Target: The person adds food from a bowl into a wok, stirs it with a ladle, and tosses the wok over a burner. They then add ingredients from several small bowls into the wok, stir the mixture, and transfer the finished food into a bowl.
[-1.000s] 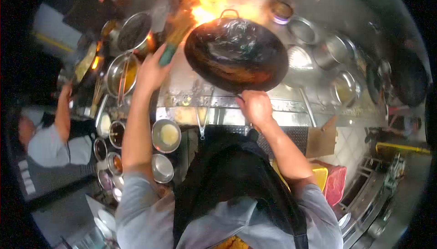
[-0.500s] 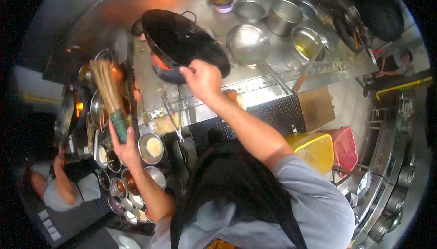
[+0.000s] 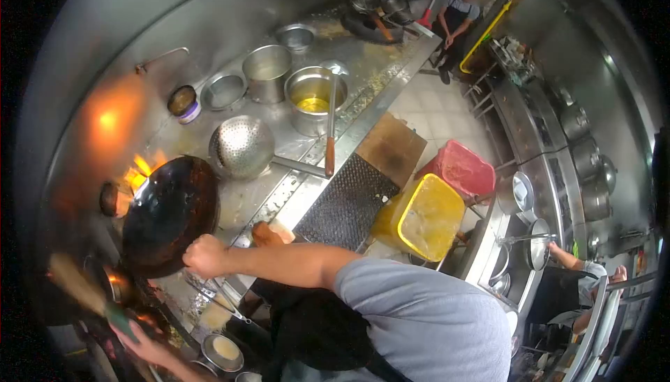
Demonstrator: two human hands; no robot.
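Right hand [image 3: 206, 256] closed on round black metal wok [image 3: 171, 214], tilted at stained stainless-steel counter [image 3: 180, 143]; orange flames [image 3: 142, 167] behind. Left hand [image 3: 143, 346] wrapped around tan green-handled brush [image 3: 78, 288]. Round perforated metal strainer [image 3: 244, 146] on counter; yellow plastic bin [image 3: 392, 223], pale tiled floor [image 3: 419, 106] alongside.

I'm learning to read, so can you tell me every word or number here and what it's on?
There are none I can read.
Small round container with a purple band: too small and blurred to tell if it has writing.
Wok and yellow bin: no words visible.
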